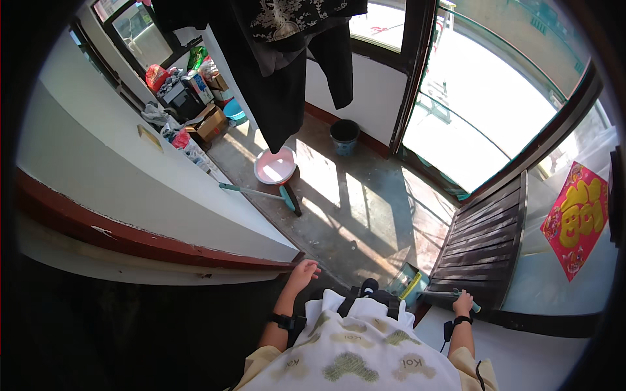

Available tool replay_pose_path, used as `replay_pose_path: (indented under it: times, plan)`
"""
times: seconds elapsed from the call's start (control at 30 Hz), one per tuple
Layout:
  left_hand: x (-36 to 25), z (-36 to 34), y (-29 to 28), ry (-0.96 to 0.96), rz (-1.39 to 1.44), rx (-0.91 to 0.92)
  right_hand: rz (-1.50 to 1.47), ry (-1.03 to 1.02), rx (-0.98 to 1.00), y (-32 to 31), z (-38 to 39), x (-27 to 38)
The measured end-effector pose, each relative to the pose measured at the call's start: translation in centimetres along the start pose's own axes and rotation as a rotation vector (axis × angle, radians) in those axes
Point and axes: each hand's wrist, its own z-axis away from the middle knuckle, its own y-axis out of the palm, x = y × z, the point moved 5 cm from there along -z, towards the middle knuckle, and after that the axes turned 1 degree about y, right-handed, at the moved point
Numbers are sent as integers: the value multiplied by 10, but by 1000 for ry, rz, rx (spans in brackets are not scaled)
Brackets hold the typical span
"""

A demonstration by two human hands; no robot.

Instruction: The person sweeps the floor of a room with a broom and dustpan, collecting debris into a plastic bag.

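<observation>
My right hand (463, 302) is closed around the grey-green handle of a long-handled dustpan (398, 284). The pan, with a yellow strip inside it, is low by my feet, beside the dark slatted door panel. My left hand (304, 274) holds nothing; its fingers are loosely bent and apart, near the end of the white wall. Farther ahead, a broom (287, 197) with a pale green handle and dark bristles lies against the wall's base. Just beyond it sits a pink-and-white basin (275, 165) on the floor.
Dark clothes (280, 91) hang overhead. A dark bucket (344, 135) stands by the far wall. Cardboard boxes (207, 124), bags and a blue basin (233, 109) crowd the far left. The slatted door (479, 241) stands to my right, beside a bright doorway. A red diamond decoration (575, 220) hangs there.
</observation>
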Motion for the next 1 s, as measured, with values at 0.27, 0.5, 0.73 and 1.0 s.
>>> replay_pose_path:
  times: [0.27,0.5,0.73,1.0]
  plan:
    - [22,26,19,-62,119,-146,133,78,320,17,-47,-28]
    - [39,57,-5,-37,154,-268,122,-274,265,11,-79,20]
    - [61,96,-38,-26,280,-322,-194,-559,-23,-52,-50,212]
    - [30,103,-59,184,313,-193,-934,-239,790,-27,58,315]
